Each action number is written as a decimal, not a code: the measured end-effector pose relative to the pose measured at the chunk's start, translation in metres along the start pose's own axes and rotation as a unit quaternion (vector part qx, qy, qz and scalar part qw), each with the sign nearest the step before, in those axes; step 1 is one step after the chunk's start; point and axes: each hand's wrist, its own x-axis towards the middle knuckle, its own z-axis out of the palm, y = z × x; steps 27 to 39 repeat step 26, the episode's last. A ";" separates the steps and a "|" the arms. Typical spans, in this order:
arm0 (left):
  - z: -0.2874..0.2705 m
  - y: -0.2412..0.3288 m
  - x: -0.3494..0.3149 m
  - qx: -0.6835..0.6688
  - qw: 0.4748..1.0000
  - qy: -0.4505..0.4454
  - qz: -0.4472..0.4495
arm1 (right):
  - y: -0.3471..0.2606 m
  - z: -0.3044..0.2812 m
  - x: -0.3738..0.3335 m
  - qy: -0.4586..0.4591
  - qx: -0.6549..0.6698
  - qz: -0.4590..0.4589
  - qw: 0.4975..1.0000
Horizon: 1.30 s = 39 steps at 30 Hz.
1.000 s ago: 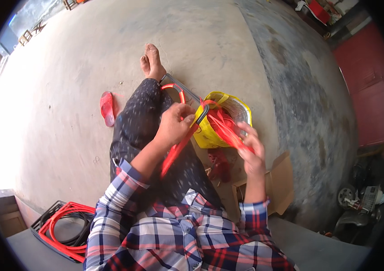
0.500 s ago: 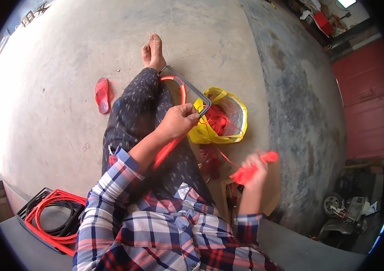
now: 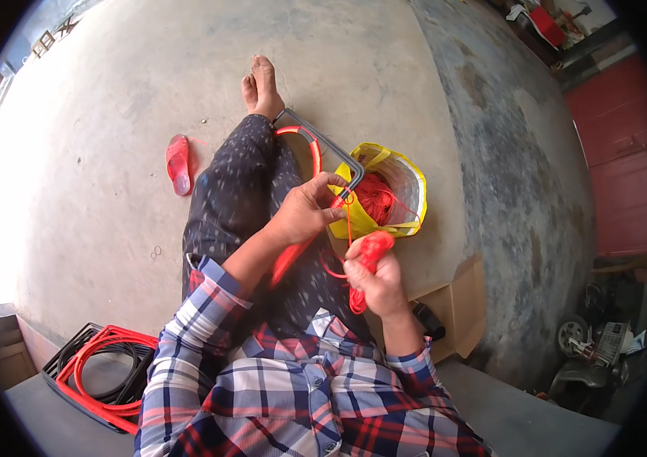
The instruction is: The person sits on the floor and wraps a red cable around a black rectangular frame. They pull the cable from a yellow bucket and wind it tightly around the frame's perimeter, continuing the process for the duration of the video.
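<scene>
Across my lap lies a dark grey rectangular frame [image 3: 323,142] with a red curved tube [image 3: 317,156] beside it. My left hand [image 3: 304,212] is closed on the frame near its bent corner, thumb and fingers pinching where red cord is looped. From there a strand of cord runs down to a bundle of red cord [image 3: 373,247], which my right hand [image 3: 382,286] clutches just below and to the right. Just beyond my hands stands a yellow bag [image 3: 420,198], open at the top, with a heap of red cord [image 3: 373,199] in it.
At my left sit more red and black frames with coiled tubes [image 3: 103,373]. A red slipper [image 3: 179,164] lies on the floor ahead. By my right arm is an open cardboard box [image 3: 464,305] with a dark object inside. Wheeled machinery [image 3: 594,343] stands far right.
My right hand has swung in leftward with the cord bundle, close to my left hand. The strand from the frame's corner now hangs short between them. My left hand keeps its hold.
</scene>
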 end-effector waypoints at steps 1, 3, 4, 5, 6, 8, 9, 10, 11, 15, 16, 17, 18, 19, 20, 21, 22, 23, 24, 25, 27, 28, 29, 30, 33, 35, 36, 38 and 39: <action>0.000 -0.004 0.001 0.018 1.000 -0.002 -0.007 | 0.000 0.001 -0.002 -0.031 -0.022 0.000 0.999; -0.001 -0.012 0.004 0.054 0.998 -0.005 -0.020 | -0.007 0.014 -0.006 -0.011 0.075 0.016 0.997; -0.001 -0.006 0.004 0.044 0.998 -0.016 -0.050 | -0.014 0.015 -0.008 -0.030 0.127 0.006 0.991; 0.000 0.001 0.004 0.034 0.996 -0.026 -0.080 | -0.022 0.015 -0.010 -0.049 0.178 -0.004 0.983; 0.001 0.008 0.004 0.024 0.993 -0.037 -0.110 | -0.028 0.015 -0.012 -0.068 0.229 -0.014 0.971; -0.001 0.015 0.001 0.065 0.992 -0.015 -0.108 | -0.035 0.015 -0.008 -0.060 0.277 -0.028 0.958; -0.001 0.018 -0.001 0.085 0.991 -0.004 -0.107 | -0.037 0.014 -0.006 -0.056 0.301 -0.035 0.951; 0.003 0.020 -0.004 0.140 0.988 0.036 -0.053 | -0.036 0.012 -0.007 -0.073 0.278 -0.051 0.957; 0.009 0.021 -0.010 0.194 0.978 0.076 0.002 | -0.040 0.011 -0.009 -0.074 0.249 -0.060 0.964; 0.019 0.042 -0.017 0.255 0.931 0.173 0.197 | -0.066 0.002 -0.020 -0.161 0.312 -0.033 0.936; 0.020 0.046 -0.016 0.209 0.939 0.174 0.209 | -0.071 -0.005 -0.018 -0.167 0.257 -0.044 0.951; 0.021 0.053 -0.014 0.164 0.945 0.176 0.220 | -0.077 -0.015 -0.011 -0.173 0.203 -0.054 0.962; 0.020 0.063 -0.017 0.018 0.982 0.145 0.117 | -0.073 -0.032 0.005 -0.163 0.028 -0.112 0.980; 0.019 0.071 -0.019 -0.126 0.985 0.114 0.010 | -0.084 -0.037 0.019 -0.146 -0.146 -0.119 0.971; 0.017 0.065 -0.010 -0.182 0.974 0.138 0.013 | -0.070 -0.040 0.040 -0.067 -0.306 -0.229 0.922; 0.013 0.063 0.000 -0.153 0.973 0.171 0.017 | -0.055 -0.046 0.054 0.006 -0.429 -0.157 0.890; 0.006 0.058 0.008 -0.124 0.977 0.172 -0.013 | -0.039 -0.045 0.069 0.076 -0.499 -0.140 0.852; 0.002 0.050 0.016 -0.096 0.980 0.170 -0.042 | -0.018 -0.047 0.085 0.097 -0.528 -0.146 0.831; 0.001 0.043 0.021 -0.037 0.987 0.147 -0.056 | 0.000 -0.047 0.100 0.097 -0.511 -0.163 0.838; -0.002 0.031 0.026 0.026 0.989 0.128 -0.070 | 0.004 -0.035 0.108 0.095 -0.454 -0.115 0.878; -0.015 -0.014 0.038 0.162 0.979 0.121 -0.023 | -0.004 -0.013 0.111 0.089 -0.308 -0.046 0.946; -0.015 -0.014 0.038 0.162 0.979 0.121 -0.023 | -0.004 -0.013 0.111 0.089 -0.308 -0.046 0.946; -0.015 -0.014 0.038 0.162 0.979 0.121 -0.023 | -0.004 -0.013 0.111 0.089 -0.308 -0.046 0.946; -0.015 -0.014 0.038 0.162 0.979 0.121 -0.023 | -0.004 -0.013 0.111 0.089 -0.308 -0.046 0.946; -0.015 -0.014 0.038 0.162 0.979 0.121 -0.023 | -0.004 -0.013 0.111 0.089 -0.308 -0.046 0.946; -0.015 -0.014 0.038 0.162 0.979 0.121 -0.023 | -0.004 -0.013 0.111 0.089 -0.308 -0.046 0.946; -0.015 -0.014 0.038 0.162 0.979 0.121 -0.023 | -0.004 -0.013 0.111 0.089 -0.308 -0.046 0.946; -0.015 -0.014 0.038 0.162 0.979 0.121 -0.023 | -0.004 -0.013 0.111 0.089 -0.308 -0.046 0.946; -0.015 -0.014 0.038 0.162 0.979 0.121 -0.023 | -0.004 -0.013 0.111 0.089 -0.308 -0.046 0.946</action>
